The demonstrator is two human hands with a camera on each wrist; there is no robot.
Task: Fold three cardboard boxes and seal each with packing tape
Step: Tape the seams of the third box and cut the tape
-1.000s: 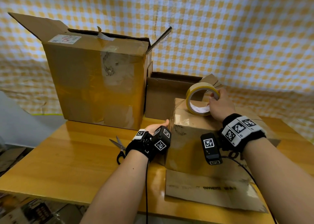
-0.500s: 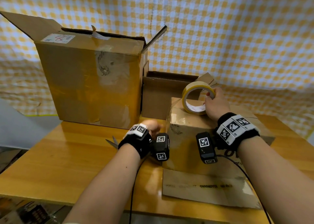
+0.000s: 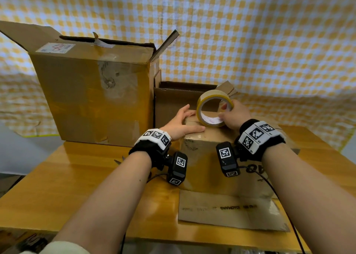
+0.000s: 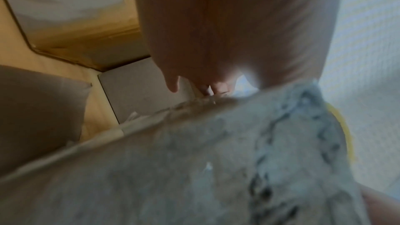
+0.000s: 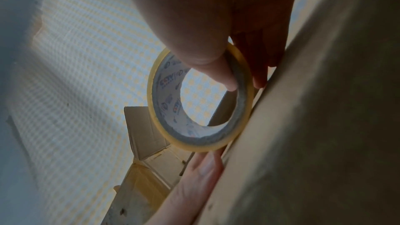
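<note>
A small closed cardboard box stands on the wooden table in front of me. My right hand grips a yellow roll of packing tape standing on edge on the box top; the thumb is hooked through the roll. My left hand lies flat with straight fingers on the box top's left edge, just beside the roll. A large open box stands at the back left. A smaller open box sits behind the closed one.
A flat cardboard sheet lies on the table in front of the small box. The tips of scissors peek out behind my left forearm. A yellow checked cloth hangs behind the table. The table's front edge is close to me.
My left hand rose from the box's left side near the table and now presses flat on the box top. The right hand stays on the tape roll.
</note>
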